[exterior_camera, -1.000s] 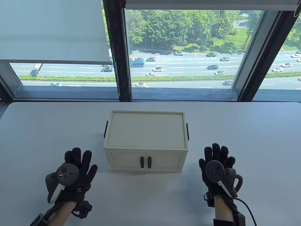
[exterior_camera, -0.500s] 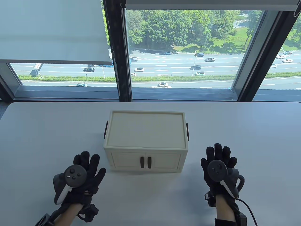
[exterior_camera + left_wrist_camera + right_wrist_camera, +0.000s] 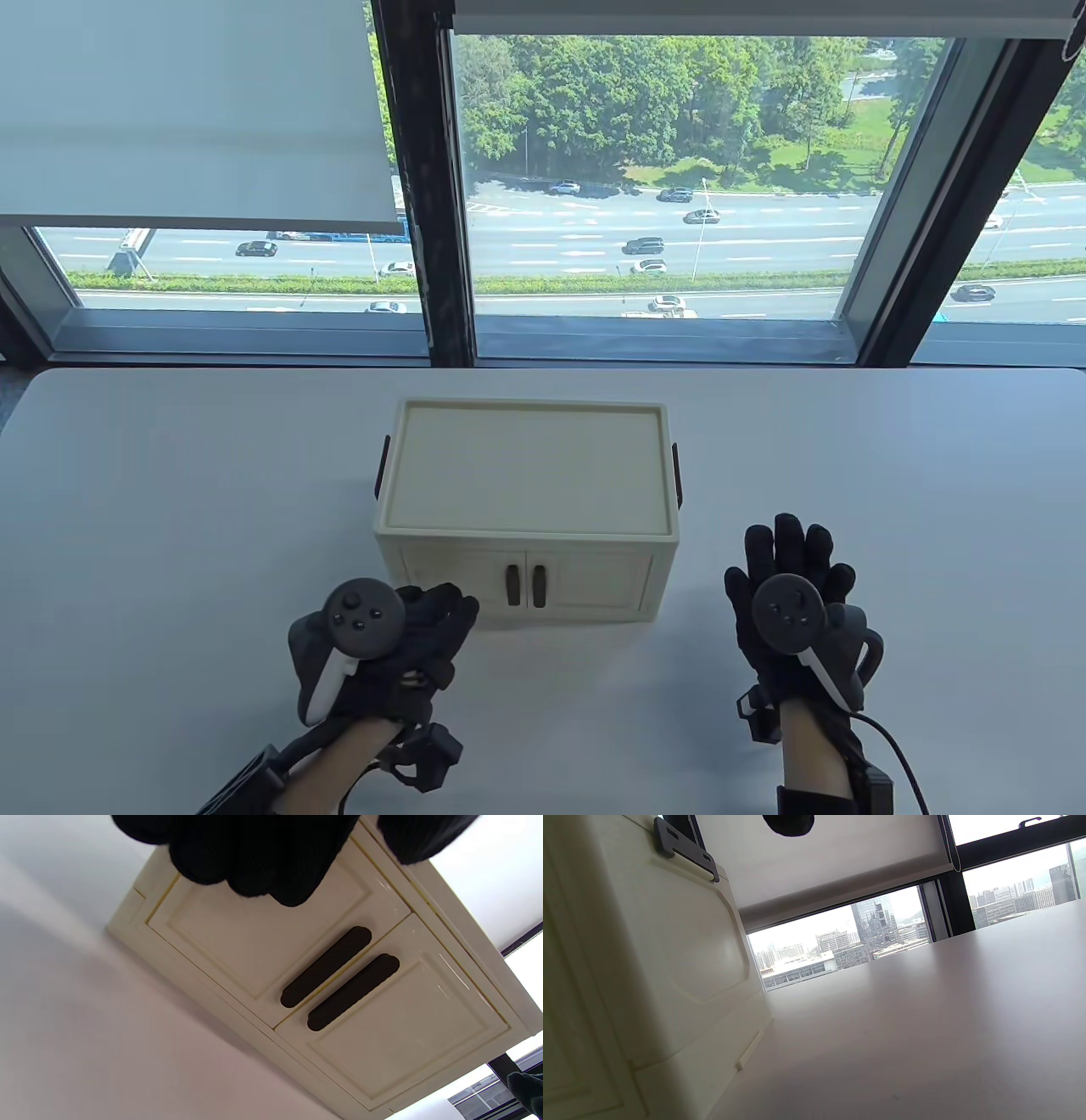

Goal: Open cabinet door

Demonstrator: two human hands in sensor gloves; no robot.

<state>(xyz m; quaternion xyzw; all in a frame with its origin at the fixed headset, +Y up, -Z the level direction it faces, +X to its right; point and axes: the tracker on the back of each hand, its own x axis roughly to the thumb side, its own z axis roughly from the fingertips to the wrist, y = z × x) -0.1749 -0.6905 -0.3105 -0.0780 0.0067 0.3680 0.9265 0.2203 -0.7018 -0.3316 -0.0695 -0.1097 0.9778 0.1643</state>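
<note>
A small cream cabinet (image 3: 526, 475) stands on the white table (image 3: 170, 475), its two doors shut and facing me. Two dark vertical handles sit side by side at the door seam: the left handle (image 3: 513, 586) and the right handle (image 3: 540, 586). Both also show in the left wrist view, the left handle (image 3: 326, 966) and the right handle (image 3: 353, 991). My left hand (image 3: 433, 620) is just in front of the left door (image 3: 263, 942), fingers extended toward it, holding nothing. My right hand (image 3: 789, 569) rests open and flat on the table to the right of the cabinet.
The cabinet has dark side latches (image 3: 677, 475), one also visible in the right wrist view (image 3: 685, 849). A window with a dark frame (image 3: 428, 195) runs behind the table's far edge. A cable (image 3: 891, 747) trails from my right wrist.
My left hand has moved right and forward from the open table to the front of the cabinet's left door. My right hand has stayed nearly still. The doors remain shut.
</note>
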